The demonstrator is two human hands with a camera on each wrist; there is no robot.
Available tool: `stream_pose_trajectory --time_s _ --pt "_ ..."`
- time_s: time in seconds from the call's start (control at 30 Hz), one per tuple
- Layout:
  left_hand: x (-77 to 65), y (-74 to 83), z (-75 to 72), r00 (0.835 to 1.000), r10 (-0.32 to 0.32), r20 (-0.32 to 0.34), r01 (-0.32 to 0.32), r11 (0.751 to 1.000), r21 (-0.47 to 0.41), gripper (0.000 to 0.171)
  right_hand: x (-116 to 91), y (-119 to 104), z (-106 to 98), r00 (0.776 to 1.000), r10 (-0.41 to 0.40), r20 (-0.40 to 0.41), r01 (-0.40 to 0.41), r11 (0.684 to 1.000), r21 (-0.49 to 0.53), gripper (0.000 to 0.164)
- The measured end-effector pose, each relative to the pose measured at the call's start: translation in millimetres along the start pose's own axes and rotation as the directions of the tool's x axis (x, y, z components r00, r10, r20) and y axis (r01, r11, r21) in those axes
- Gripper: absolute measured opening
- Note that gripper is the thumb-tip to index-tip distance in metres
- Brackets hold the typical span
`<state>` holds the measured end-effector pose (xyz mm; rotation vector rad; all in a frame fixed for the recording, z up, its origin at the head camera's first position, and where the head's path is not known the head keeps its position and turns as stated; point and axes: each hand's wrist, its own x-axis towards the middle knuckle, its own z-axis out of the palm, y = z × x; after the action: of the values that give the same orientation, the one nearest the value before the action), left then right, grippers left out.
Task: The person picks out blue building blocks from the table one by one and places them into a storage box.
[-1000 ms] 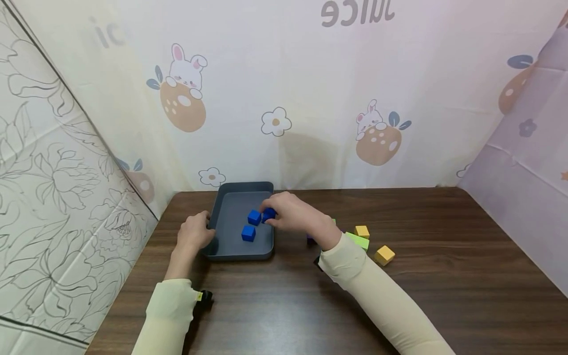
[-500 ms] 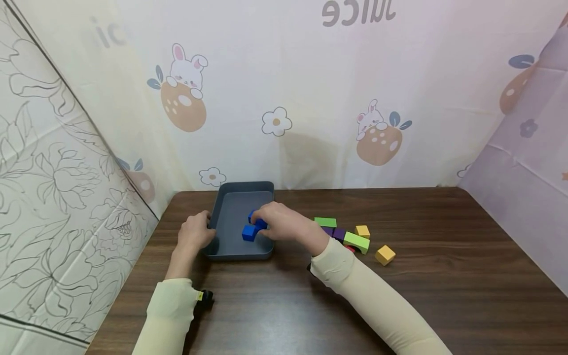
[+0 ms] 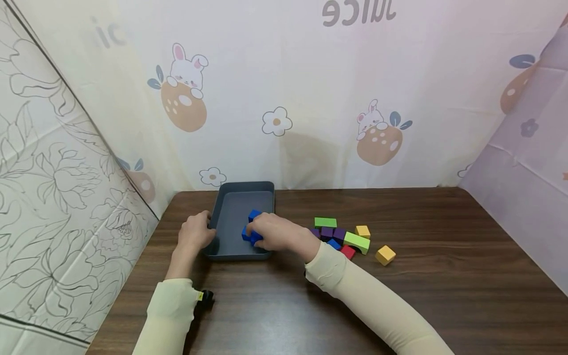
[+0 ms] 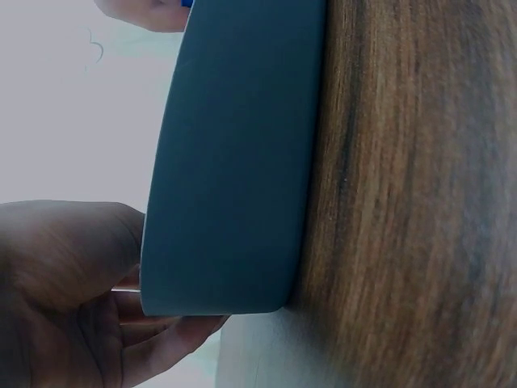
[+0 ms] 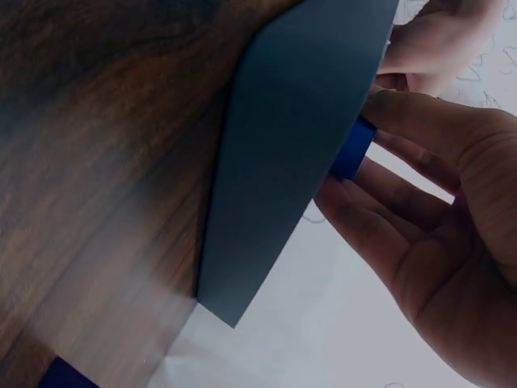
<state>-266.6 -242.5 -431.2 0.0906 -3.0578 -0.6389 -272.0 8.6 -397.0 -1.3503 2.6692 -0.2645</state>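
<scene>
A dark grey tray (image 3: 235,202) lies on the left of the table. My left hand (image 3: 195,232) grips the tray's left wall, with thumb and fingers on either side of it in the left wrist view. Inside the tray, my right hand (image 3: 280,231) pinches a blue cube (image 5: 354,153) between thumb and fingers, just over the near rim in the right wrist view. Two other blue cubes are beside it in the tray: one behind (image 3: 254,215) and one to the left (image 3: 245,233), both partly covered by the right hand.
Right of the tray sits a cluster: a green block (image 3: 325,222), several purple cubes (image 3: 327,233), a light green arch block (image 3: 357,241), a blue block (image 3: 334,244) and a red block (image 3: 348,252). Two yellow cubes stand apart, one farther back (image 3: 362,231), one nearer (image 3: 385,255). A patterned curtain hangs behind.
My right hand has moved left and nearer inside the tray with the blue cube, from the right wall to beside the other two. More of the block cluster shows. The left hand stays put.
</scene>
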Motion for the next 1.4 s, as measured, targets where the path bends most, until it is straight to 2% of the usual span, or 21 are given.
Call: stream_pose_trajectory --time_s 0.53,0.87,1.03,1.17,1.4 --pt "-0.7 -0.9 -0.8 1.0 0.003 0.008 -0.002 1.0 -0.006 0.043 6.8 -1.3 7.7 0.999 -0.027 0.037 0.027 1.0 -0.007 0.03" --pt "0.5 -1.3 -1.7 1.0 0.006 0.013 -0.006 1.0 0.004 0.042 4.6 0.7 6.2 0.999 -0.008 0.038 0.008 1.0 0.002 0.027" --pt "0.8 -0.8 -1.0 1.0 0.006 0.011 -0.006 1.0 0.006 0.043 -0.9 2.0 2.0 1.0 0.002 0.018 -0.003 1.0 0.024 0.028" --pt "0.7 -0.5 -0.9 1.0 0.007 0.008 -0.007 1.0 0.008 0.043 -8.9 4.1 -3.7 1.0 0.009 -0.01 -0.008 0.997 0.081 0.029" --pt "1.0 -0.7 -1.1 1.0 0.005 0.004 -0.005 1.0 0.009 0.045 -27.3 11.7 -18.0 0.995 0.026 -0.098 -0.012 0.989 0.145 0.03"
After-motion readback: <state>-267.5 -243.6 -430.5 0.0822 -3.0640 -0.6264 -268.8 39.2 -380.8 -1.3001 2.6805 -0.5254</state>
